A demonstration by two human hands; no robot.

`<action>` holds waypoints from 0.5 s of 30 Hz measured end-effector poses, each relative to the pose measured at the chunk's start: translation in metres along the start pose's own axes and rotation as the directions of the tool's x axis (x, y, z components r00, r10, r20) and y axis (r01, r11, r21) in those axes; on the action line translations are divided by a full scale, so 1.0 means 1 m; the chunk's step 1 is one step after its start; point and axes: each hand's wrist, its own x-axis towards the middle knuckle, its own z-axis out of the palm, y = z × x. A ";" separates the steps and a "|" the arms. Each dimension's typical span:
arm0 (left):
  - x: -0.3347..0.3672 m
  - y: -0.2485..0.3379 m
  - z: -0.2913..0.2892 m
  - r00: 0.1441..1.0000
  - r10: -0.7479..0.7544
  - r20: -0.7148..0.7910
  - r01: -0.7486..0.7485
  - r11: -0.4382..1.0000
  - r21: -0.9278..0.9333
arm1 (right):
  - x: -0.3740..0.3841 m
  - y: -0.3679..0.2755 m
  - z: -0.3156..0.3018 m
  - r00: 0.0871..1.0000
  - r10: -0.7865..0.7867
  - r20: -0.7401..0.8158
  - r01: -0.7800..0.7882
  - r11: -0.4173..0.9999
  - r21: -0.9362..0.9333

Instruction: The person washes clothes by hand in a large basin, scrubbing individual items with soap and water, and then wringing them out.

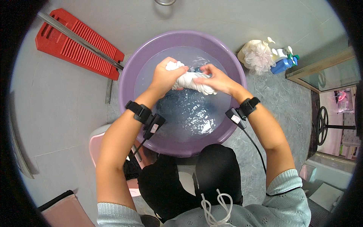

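Note:
A twisted bundle of white cloth is held above the cloudy water in a large purple tub. My left hand is closed round its left end, thumb on top. At the other end my right hand holds the bundle more loosely, its thumb laid over the folds and a curved index finger standing off the far side. The cloth's underside and some fingertips are hidden. Dark fabric seems to lie under the water, though its kind is unclear. Ripples and glare cover the surface.
A red washboard leans at the left wall behind a metal pole. Right of the tub stand pump bottles and a pale bath puff. A pink container sits by my left arm. Black straps with cabled devices circle both wrists.

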 end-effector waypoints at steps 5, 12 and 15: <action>-0.012 0.011 0.001 0.856 0.508 0.100 -0.479 0.705 0.523 | -0.007 0.005 0.024 0.864 0.090 0.496 -0.502 0.240 0.831; -0.034 -0.015 0.006 0.789 0.606 0.098 -0.565 0.653 0.504 | 0.010 -0.005 0.048 0.985 0.168 0.028 -0.038 0.053 0.998; -0.039 -0.025 -0.010 0.971 0.198 -0.135 -0.182 0.976 0.119 | -0.003 -0.046 0.059 0.919 0.253 -0.302 0.250 0.216 0.944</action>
